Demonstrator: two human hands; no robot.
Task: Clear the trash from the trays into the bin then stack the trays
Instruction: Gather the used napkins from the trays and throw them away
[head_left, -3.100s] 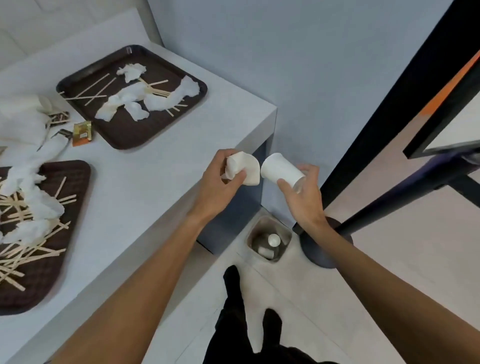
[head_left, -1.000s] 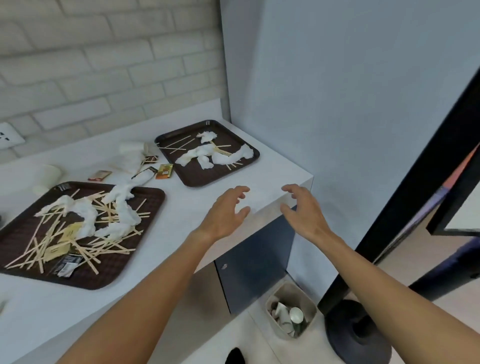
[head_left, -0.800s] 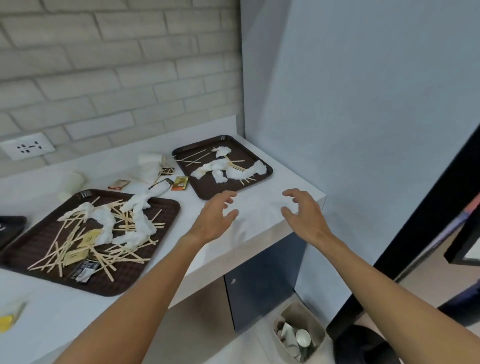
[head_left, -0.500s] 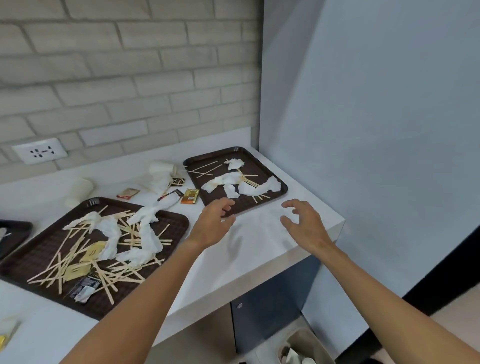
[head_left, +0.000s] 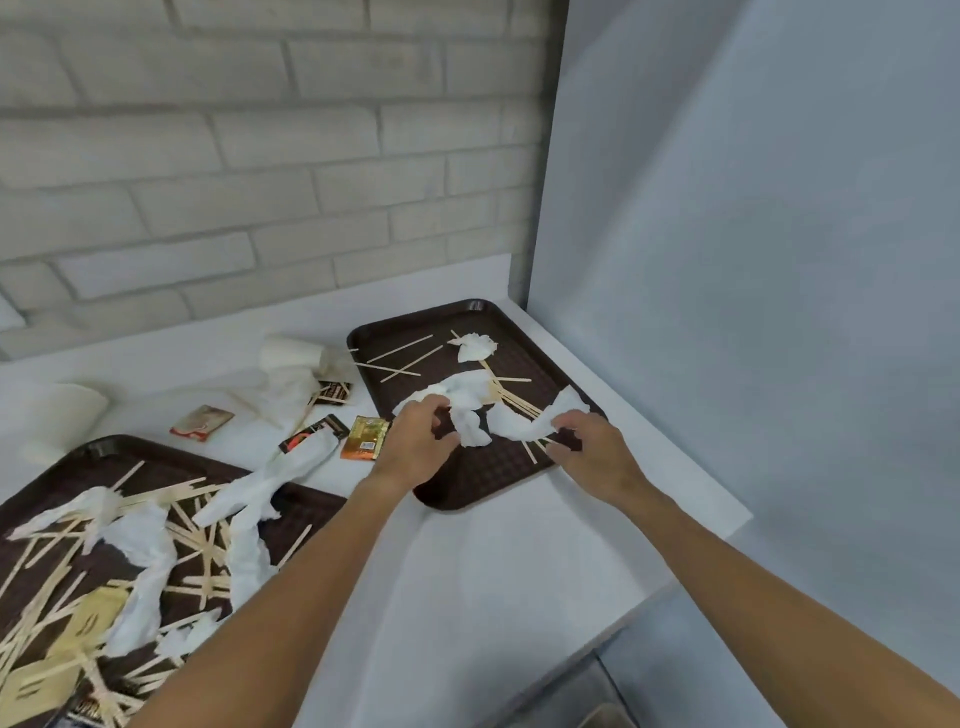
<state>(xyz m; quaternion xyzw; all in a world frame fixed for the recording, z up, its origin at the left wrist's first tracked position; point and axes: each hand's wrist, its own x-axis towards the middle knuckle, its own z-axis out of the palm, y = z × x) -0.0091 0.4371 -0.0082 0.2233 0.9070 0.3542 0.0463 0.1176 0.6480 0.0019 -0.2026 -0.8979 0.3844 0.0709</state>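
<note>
- We see both hands over the near half of the brown tray (head_left: 514, 332) that sits at the far right corner of the white surface (head_left: 498, 561), close to the grey side wall.
- Our left hand (head_left: 421, 441) has its fingers curled partway, the grip closing around the near end of a crumpled white napkin (head_left: 465, 400) in the middle of that tray; whether it is fully pinched we cannot tell.
- Our right hand (head_left: 592, 452) has a loose, half-closed grip, fingertips touching the near end of a second white napkin (head_left: 535, 421) near the tray's right edge.
- Thin wooden stir sticks (head_left: 402, 353) lie scattered across the tray, some under the napkins.
- A second brown tray (head_left: 306, 506) sits at the near left edge of the surface, piled with sticks, napkins and flat packets.
- Between the two trays, on the bare surface, lie an orange sachet (head_left: 365, 437), a dark packet (head_left: 314, 434), a tan sachet (head_left: 201, 422) and a torn white paper cup (head_left: 291, 353).
- A corner of the bin (head_left: 608, 719) shows on the floor below the surface's right edge.
</note>
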